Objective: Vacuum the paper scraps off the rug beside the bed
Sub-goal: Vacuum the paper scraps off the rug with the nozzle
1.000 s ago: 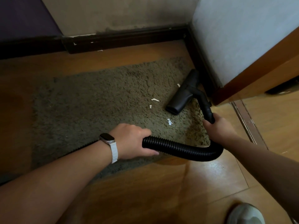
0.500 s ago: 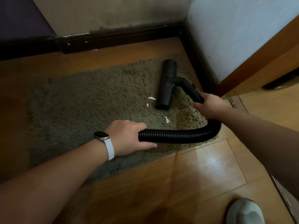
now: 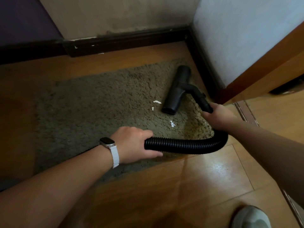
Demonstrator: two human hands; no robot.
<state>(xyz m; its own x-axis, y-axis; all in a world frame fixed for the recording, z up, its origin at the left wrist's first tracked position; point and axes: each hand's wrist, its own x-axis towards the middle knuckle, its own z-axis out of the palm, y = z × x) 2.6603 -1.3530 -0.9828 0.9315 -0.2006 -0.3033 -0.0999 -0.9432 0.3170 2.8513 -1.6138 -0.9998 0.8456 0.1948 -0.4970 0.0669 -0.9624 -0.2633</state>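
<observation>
Left hand point(image 3: 134, 143) curled tight around black ribbed vacuum hose point(image 3: 184, 144); right hand point(image 3: 218, 117) wrapped closed on black rigid tube point(image 3: 199, 97). Black flat nozzle point(image 3: 176, 90) resting on shaggy olive rug point(image 3: 92, 106), white paper scraps point(image 3: 157, 102) just beside.

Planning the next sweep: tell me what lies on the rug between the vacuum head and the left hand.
In the head view, bare rug pile and one white paper scrap lie between the vacuum head and the left hand.

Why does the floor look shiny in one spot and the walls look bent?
Head view: light glares off the wooden floor below the hose; the wide lens bows the baseboard and wall edges; the dim left side of the rug loses detail.
</observation>
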